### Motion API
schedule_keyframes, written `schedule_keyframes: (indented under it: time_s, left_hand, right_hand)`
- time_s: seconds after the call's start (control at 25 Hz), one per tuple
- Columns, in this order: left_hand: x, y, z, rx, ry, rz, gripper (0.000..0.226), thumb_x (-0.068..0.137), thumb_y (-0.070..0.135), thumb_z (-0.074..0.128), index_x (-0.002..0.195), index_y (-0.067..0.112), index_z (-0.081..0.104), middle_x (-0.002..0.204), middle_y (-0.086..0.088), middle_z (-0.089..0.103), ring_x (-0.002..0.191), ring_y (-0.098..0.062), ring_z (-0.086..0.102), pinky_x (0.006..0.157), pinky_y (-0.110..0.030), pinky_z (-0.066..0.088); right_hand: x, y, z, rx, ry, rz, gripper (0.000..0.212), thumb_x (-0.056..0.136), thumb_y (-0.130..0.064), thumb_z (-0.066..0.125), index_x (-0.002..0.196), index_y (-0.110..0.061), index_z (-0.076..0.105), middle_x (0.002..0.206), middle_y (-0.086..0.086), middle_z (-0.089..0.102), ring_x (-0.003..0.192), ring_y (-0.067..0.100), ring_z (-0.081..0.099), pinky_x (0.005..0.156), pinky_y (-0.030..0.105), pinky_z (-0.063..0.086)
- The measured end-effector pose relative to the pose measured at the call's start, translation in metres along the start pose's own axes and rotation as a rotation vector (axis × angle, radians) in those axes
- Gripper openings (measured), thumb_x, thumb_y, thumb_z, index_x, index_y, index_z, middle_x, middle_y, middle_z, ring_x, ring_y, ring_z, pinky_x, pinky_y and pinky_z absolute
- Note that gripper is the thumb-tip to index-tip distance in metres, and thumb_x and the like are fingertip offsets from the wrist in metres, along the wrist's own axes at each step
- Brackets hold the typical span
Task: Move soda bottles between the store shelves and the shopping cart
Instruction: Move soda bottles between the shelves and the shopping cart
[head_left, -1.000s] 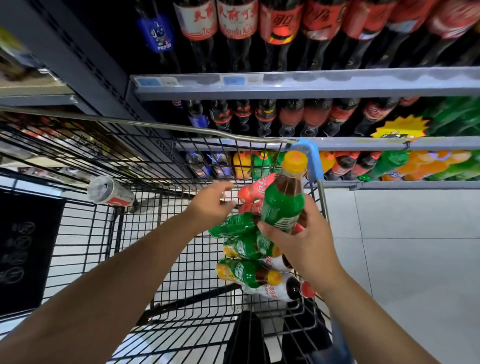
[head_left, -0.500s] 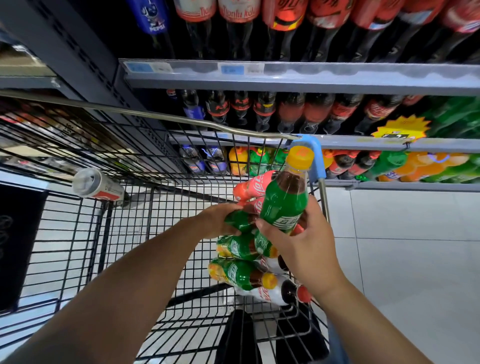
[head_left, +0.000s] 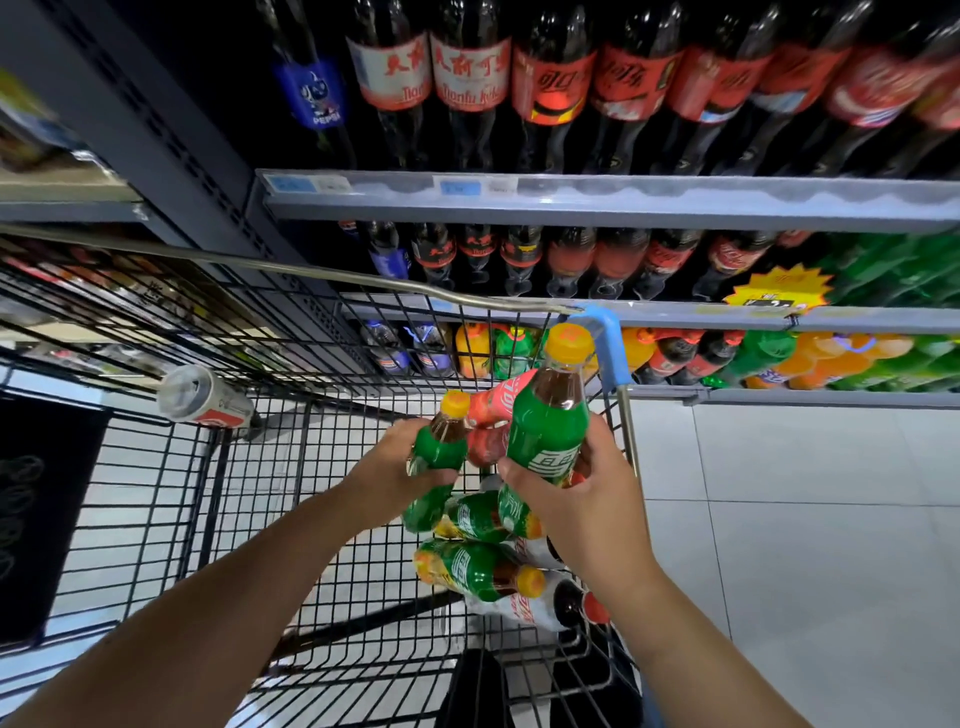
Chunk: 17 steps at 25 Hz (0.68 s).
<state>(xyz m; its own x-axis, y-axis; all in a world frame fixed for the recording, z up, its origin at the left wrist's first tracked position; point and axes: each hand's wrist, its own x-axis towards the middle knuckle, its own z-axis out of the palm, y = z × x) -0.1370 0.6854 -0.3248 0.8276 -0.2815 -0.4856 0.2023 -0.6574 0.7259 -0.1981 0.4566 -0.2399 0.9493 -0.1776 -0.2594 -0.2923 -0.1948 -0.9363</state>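
Above the cart (head_left: 311, 270), both hands are loaded. The left hand (head_left: 389, 465) has its fingers clenched round the middle of the left bottle (head_left: 441, 449), which tilts with its yellow cap toward the shelving. The right hand (head_left: 589, 501) is grasping the right bottle (head_left: 550, 421) low on its green label, nearly upright, its cap just beside the blue corner (head_left: 610, 353) of the cart. The two bottles sit close together in front of the red bottles of the pile (head_left: 480, 569); whether they touch cannot be told. This looks like a lift-out of the pair, probably bound for the low shelf (head_left: 779, 397), where similar small bottles stand. To do it well, spread the hands first so the bottles do not knock, then raise both clear of the wire rim and pass beside the blue corner, not into it. The left grip would be safer nearer the base once the bottle is upright. Set each down base first into a gap, without nudging its neighbours. The pile may settle once these two leave it.
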Motion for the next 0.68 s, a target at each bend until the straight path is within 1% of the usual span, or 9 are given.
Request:
schedule_keyframes:
  time_s: [0.12,0.2,0.24,0.32,0.4,0.48,0.56,0.6,0.68]
  left_hand:
    - [-0.036,0.021,-0.022,-0.090,0.038,0.003,0.055,0.077,0.051,0.080,0.122,0.045,0.047,0.121,0.017,0.052,0.112,-0.001,0.052,0.084,-0.020,0.045]
    - [-0.061,0.036,-0.035,-0.172,0.095,-0.010,0.054,0.076,0.049,0.082,0.121,0.039,0.053,0.119,0.016,0.058,0.108,-0.001,0.057,0.081,-0.021,0.049]
    - [-0.073,0.044,-0.040,-0.223,0.127,0.001,0.053,0.077,0.047,0.083,0.121,0.035,0.057,0.115,0.015,0.064,0.106,-0.002,0.061,0.080,-0.018,0.052]
    - [-0.097,0.060,-0.048,-0.337,0.169,0.052,0.045,0.077,0.048,0.081,0.117,0.036,0.064,0.109,0.013,0.072,0.102,-0.001,0.066,0.074,-0.010,0.053]
    - [-0.119,0.080,-0.054,-0.446,0.192,0.090,0.033,0.080,0.049,0.076,0.112,0.041,0.069,0.111,0.014,0.074,0.101,0.000,0.067,0.077,-0.015,0.054]
    - [-0.136,0.103,-0.058,-0.520,0.192,0.105,0.030,0.081,0.050,0.072,0.110,0.048,0.069,0.114,0.013,0.074,0.104,-0.002,0.067,0.084,-0.023,0.050]
    - [-0.150,0.128,-0.061,-0.571,0.183,0.147,0.029,0.081,0.051,0.069,0.111,0.052,0.067,0.115,0.015,0.073,0.105,-0.001,0.067,0.085,-0.022,0.050]
    - [-0.156,0.142,-0.062,-0.596,0.173,0.174,0.027,0.081,0.052,0.069,0.108,0.054,0.067,0.114,0.018,0.073,0.104,0.000,0.068,0.081,-0.017,0.052]
    - [-0.164,0.169,-0.060,-0.661,0.154,0.219,0.024,0.081,0.057,0.071,0.104,0.056,0.068,0.111,0.020,0.074,0.100,0.001,0.070,0.072,-0.008,0.053]
  right_hand:
    - [-0.011,-0.012,-0.002,0.007,-0.035,0.005,0.048,0.073,-0.024,0.091,0.113,-0.033,0.065,0.098,-0.028,0.072,0.091,-0.011,0.066,0.070,0.001,0.046]
    - [-0.024,-0.020,-0.007,0.019,-0.075,0.014,0.050,0.073,-0.023,0.091,0.115,-0.033,0.066,0.100,-0.027,0.073,0.092,-0.010,0.067,0.072,0.001,0.046]
    - [-0.031,-0.023,-0.010,0.027,-0.090,0.010,0.050,0.073,-0.023,0.091,0.115,-0.034,0.066,0.101,-0.026,0.074,0.093,-0.009,0.068,0.072,0.002,0.047]
    - [-0.045,-0.032,-0.016,0.033,-0.125,0.017,0.049,0.073,-0.026,0.091,0.115,-0.037,0.067,0.102,-0.024,0.075,0.093,-0.007,0.069,0.072,0.002,0.049]
    - [-0.059,-0.044,-0.023,0.047,-0.161,0.030,0.049,0.072,-0.034,0.091,0.114,-0.041,0.068,0.103,-0.023,0.076,0.094,-0.006,0.070,0.072,0.004,0.051]
    - [-0.070,-0.054,-0.030,0.070,-0.190,0.032,0.059,0.066,-0.047,0.091,0.119,-0.045,0.065,0.110,-0.019,0.076,0.101,0.000,0.071,0.078,0.011,0.055]
    - [-0.080,-0.074,-0.037,0.081,-0.200,0.059,0.080,0.059,-0.062,0.090,0.131,-0.045,0.060,0.126,-0.014,0.071,0.115,0.007,0.067,0.090,0.026,0.058]
    - [-0.083,-0.084,-0.041,0.095,-0.203,0.050,0.078,0.061,-0.062,0.089,0.131,-0.048,0.059,0.127,-0.014,0.070,0.116,0.006,0.067,0.090,0.026,0.059]
    - [-0.089,-0.108,-0.048,0.104,-0.209,-0.012,0.054,0.071,-0.050,0.086,0.117,-0.060,0.061,0.116,-0.023,0.073,0.103,-0.004,0.069,0.077,0.011,0.056]
